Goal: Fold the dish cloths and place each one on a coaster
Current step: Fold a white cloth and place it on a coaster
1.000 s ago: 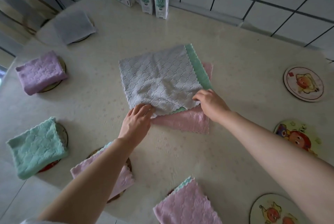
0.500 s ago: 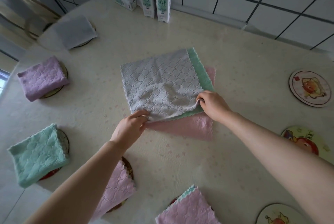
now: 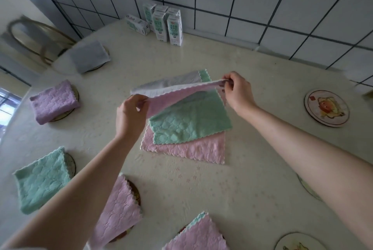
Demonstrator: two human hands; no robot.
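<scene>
I am pinching the near edge of the top cloth, a grey quilted dish cloth with a pink underside (image 3: 177, 88), one corner in my left hand (image 3: 131, 113) and the other in my right hand (image 3: 238, 93), both closed on the hem so it is hanging taut and level for a clean half fold toward twelve o'clock. Its far edge is lying on the cream patterned table (image 3: 201, 189), at the centre. Under it, the green quilted dish cloth (image 3: 189, 122) and the pink quilted dish cloth (image 3: 191, 151) are waiting flat. At three o'clock the round picture coaster (image 3: 326, 108) is sitting bare, probably the destination.
</scene>
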